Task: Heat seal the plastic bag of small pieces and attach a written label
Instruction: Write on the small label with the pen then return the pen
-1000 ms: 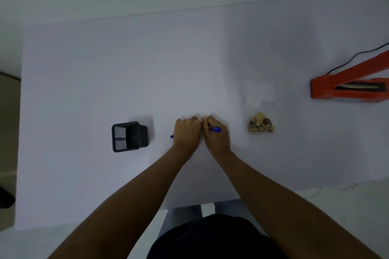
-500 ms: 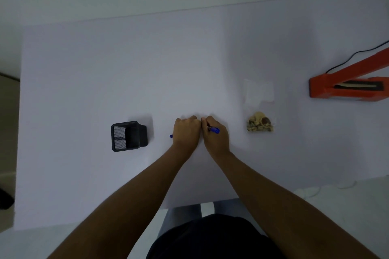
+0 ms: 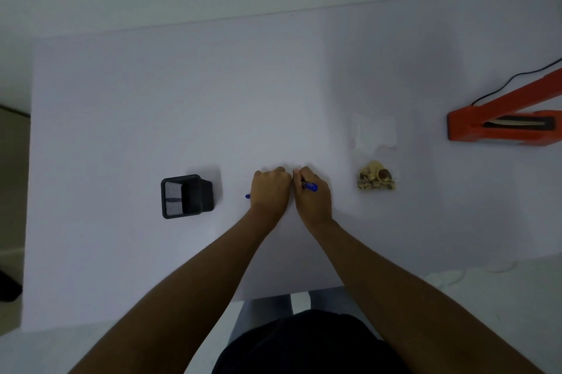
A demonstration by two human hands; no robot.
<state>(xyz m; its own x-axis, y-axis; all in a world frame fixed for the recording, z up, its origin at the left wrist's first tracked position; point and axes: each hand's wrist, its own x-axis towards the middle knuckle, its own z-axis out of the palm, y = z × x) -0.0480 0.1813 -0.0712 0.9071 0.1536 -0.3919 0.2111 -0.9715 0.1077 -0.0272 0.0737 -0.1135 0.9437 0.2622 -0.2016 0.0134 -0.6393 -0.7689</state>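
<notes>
Both hands rest side by side, touching, on the table (image 3: 152, 100). The right hand (image 3: 313, 197) is curled around a blue pen (image 3: 310, 186); the left hand (image 3: 270, 191) is fisted, a blue tip (image 3: 247, 196) showing at its 9 o'clock, but what it holds is unclear. The bag (image 3: 376, 160) of pieces lies at the right hand's 3 o'clock, apart. The sealer (image 3: 504, 124) sits at the bag's 2 o'clock, the holder (image 3: 185, 195) at the left hand's 9 o'clock.

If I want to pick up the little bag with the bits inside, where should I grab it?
Probably pinch the flat, empty clear end of the plastic bag, coming from above at the far side. The small pieces are lumped at the near end, so that end is bumpy, while the far end lies flat and thin on the table.
</notes>
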